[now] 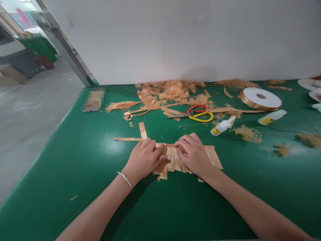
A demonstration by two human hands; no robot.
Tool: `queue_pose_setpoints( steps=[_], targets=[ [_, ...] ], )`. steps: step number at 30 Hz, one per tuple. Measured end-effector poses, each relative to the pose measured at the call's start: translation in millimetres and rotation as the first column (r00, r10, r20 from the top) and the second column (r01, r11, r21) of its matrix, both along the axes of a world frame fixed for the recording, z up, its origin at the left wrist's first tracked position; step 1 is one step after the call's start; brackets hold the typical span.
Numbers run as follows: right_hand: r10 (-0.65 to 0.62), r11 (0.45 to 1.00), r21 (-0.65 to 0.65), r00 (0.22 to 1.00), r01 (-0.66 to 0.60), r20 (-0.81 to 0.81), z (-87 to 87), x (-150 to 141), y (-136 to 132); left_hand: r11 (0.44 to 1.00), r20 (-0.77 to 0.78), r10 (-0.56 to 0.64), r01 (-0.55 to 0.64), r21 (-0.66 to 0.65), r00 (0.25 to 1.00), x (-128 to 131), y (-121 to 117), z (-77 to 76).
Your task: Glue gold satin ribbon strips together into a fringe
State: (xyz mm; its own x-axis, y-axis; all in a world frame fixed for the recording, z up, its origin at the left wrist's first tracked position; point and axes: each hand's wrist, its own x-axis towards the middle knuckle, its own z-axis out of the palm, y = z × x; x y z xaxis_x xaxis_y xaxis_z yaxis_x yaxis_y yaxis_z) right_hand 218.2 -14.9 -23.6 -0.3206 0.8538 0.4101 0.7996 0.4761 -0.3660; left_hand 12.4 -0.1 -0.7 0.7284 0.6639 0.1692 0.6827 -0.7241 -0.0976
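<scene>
A row of short gold ribbon strips [177, 162] hangs side by side from a lengthwise ribbon on the green table. My left hand [142, 159], with a silver bangle at the wrist, is closed on the left part of this row, thumb against the strips. Along the upper edge my right hand [194, 154] pinches the ribbon, its fingertips bent together. Both palms cover parts of the row. A loose ribbon piece [142, 130] sticks up beyond my left fingers, and the lengthwise ribbon's end [126, 139] runs out to the left.
Scissors [200, 116] with red and yellow handles lie beyond my hands. Two white bottles [222, 127] with yellow labels and a ribbon roll [262, 97] are at the right. Frayed fibre [175, 92] is heaped by the wall. A pixelated object [94, 100] lies near the left edge.
</scene>
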Motion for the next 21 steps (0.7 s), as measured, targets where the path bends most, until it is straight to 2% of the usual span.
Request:
queue_pose_setpoints(
  steps=[10,21],
  targets=[
    [0.010,1.000,-0.030,1.000,-0.010,0.004,0.4,0.0,-0.4,1.000,-0.071,0.012,-0.014,-0.016,0.997,2.6,0.7,-1.5],
    [0.012,0.999,-0.032,1.000,-0.012,-0.015,0.0,-0.3,0.5,1.000,-0.023,0.001,-0.001,-0.013,1.000,2.3,1.2,-0.4]
  ],
)
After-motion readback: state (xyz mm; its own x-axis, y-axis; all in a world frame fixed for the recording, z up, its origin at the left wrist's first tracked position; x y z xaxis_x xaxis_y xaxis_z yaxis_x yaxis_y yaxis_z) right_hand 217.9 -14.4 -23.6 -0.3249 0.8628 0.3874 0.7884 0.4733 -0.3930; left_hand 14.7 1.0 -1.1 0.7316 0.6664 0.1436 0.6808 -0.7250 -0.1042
